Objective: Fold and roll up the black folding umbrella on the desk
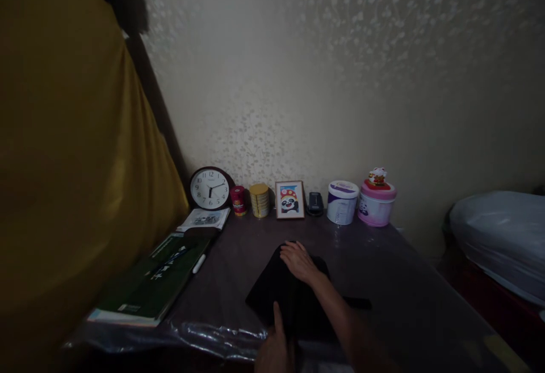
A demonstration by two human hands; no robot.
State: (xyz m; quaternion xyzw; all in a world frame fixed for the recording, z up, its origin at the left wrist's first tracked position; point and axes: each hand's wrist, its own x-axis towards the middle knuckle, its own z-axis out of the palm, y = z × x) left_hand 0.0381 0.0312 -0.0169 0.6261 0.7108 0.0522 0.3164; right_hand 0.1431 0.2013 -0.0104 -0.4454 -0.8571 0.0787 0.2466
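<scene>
A black, soft-looking flat item point(272, 282) lies near the front edge of the table; its exact kind is too dark to tell. A dark strap-like strip point(357, 303) extends to its right. Across the item's far part rests my right hand point(298, 260), palm down, fingers stretched out and flat. My left hand point(275, 350) is at the near edge, one digit extended over the black surface. Its other fingers are low and dim, seemingly closed at that edge.
Along the wall stand a clock point(210, 189), red can point(238, 201), yellow tin point(259, 200), panda picture frame point(290, 200), dark device point(315, 202), white tub point(342, 202) and pink tub point(377, 205). A green book point(157, 276) and white marker point(198, 264) lie left, beside a yellow curtain point(85, 134).
</scene>
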